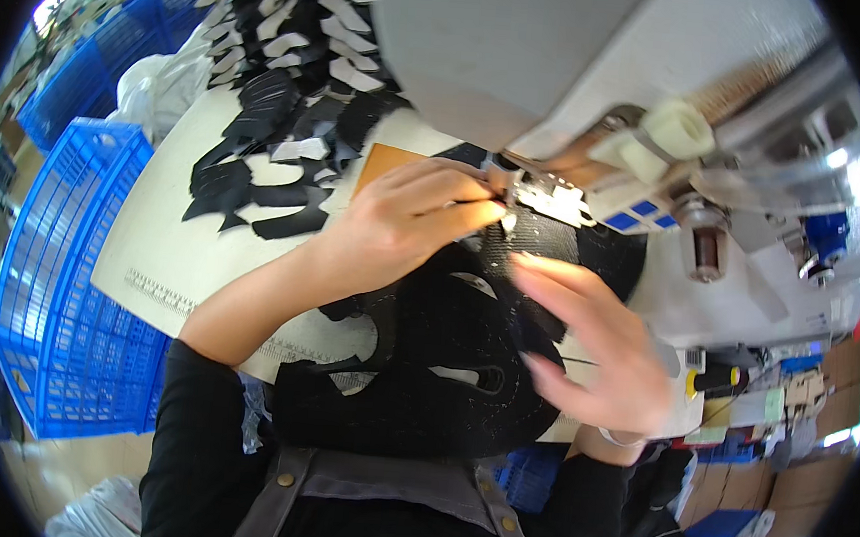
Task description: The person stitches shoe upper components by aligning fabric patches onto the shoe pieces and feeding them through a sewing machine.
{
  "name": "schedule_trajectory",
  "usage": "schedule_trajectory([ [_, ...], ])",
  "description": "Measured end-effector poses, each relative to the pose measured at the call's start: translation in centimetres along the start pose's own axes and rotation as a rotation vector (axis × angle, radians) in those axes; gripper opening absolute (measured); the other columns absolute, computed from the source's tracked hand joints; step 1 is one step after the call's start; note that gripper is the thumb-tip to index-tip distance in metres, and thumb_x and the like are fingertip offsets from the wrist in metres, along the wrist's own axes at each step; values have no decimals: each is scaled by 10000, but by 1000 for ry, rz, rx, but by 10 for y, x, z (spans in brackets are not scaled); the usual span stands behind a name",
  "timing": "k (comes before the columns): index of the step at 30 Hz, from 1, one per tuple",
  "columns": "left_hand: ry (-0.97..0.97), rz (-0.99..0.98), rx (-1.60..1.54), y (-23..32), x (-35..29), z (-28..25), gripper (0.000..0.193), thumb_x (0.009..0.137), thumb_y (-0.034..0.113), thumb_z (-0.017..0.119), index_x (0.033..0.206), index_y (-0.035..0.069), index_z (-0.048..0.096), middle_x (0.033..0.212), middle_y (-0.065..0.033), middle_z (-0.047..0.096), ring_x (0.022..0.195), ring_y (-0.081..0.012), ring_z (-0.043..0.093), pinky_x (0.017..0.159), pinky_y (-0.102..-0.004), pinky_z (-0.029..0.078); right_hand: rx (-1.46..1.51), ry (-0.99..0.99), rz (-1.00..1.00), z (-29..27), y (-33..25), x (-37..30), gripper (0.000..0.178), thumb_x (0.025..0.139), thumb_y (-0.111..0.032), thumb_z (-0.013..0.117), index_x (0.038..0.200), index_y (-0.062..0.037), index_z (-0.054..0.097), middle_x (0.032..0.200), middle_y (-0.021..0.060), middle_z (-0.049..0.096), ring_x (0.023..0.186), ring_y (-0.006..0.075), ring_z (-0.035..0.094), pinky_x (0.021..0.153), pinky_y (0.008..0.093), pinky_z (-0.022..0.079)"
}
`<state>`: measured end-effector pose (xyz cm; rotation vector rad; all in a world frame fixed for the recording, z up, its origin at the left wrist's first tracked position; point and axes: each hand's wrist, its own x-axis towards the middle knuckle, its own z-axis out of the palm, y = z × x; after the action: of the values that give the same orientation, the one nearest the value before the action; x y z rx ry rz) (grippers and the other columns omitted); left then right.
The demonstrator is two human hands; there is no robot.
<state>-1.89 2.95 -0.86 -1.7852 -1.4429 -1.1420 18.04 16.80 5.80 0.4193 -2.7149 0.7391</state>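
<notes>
Under the head of a sewing machine [495, 54] lies a black shoe-upper-like piece [425, 338], with cut-out openings and a textured mesh part [541, 242]. My left hand [393, 221] reaches in from the left, its fingertips pinched together at the mesh edge beside the needle area. A small white bit shows by those fingertips; what exactly they grip is hidden. My right hand [604, 351], slightly blurred, hovers at the right edge of the black piece. Its thumb and fingers are apart, with the fingertips close to the mesh.
Black cut pieces [257, 182] lie on the pale work table [143, 238], with rows of black and white pieces [308, 21] behind. Blue crates [70, 283] stand at the left. A yellow-and-black thread spool [716, 380] and cardboard boxes [808, 495] are at the right.
</notes>
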Motion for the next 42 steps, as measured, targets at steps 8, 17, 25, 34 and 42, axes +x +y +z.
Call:
schedule_trajectory([
  [8, 11, 125, -25, -6, 6, 6, 326, 602, -18, 683, 923, 35, 675, 924, -65, 617, 891, -246, 657, 756, -329, 555, -881, 315, -297, 40, 8, 11, 182, 735, -64, 673, 913, -31, 657, 960, 73, 612, 896, 183, 614, 824, 367, 464],
  [17, 35, 123, 15, -14, 6, 8, 347, 587, -37, 679, 916, 70, 702, 917, -27, 666, 868, -225, 662, 724, -328, 555, -848, 545, -383, 51, 19, 18, 72, 736, -39, 726, 762, -30, 659, 814, 41, 635, 758, 163, 637, 719, 313, 452],
  [25, -118, -140, -18, -14, 10, -8, 198, 727, 86, 745, 920, 69, 705, 977, -56, 700, 853, -216, 670, 748, -356, 522, -584, 500, -240, 34, 39, 15, 355, 651, -82, 758, 1002, -59, 713, 938, 63, 645, 834, 205, 620, 752, 340, 469],
  [34, -617, -560, -805, -32, 15, -45, 321, 899, 164, 664, 1172, -3, 642, 974, -97, 702, 851, -113, 623, 773, -258, 489, -720, 382, -108, 22, 21, 6, 414, 594, -120, 699, 1008, -119, 712, 1012, 21, 646, 890, 219, 599, 858, 391, 393],
  [42, -373, -757, -549, -39, 2, -46, 239, 930, 143, 597, 1123, 17, 663, 821, -43, 676, 733, -88, 603, 691, -253, 489, -757, 474, -221, 36, 33, 16, 235, 689, -48, 704, 923, -38, 682, 946, 48, 642, 811, 192, 623, 675, 323, 502],
])
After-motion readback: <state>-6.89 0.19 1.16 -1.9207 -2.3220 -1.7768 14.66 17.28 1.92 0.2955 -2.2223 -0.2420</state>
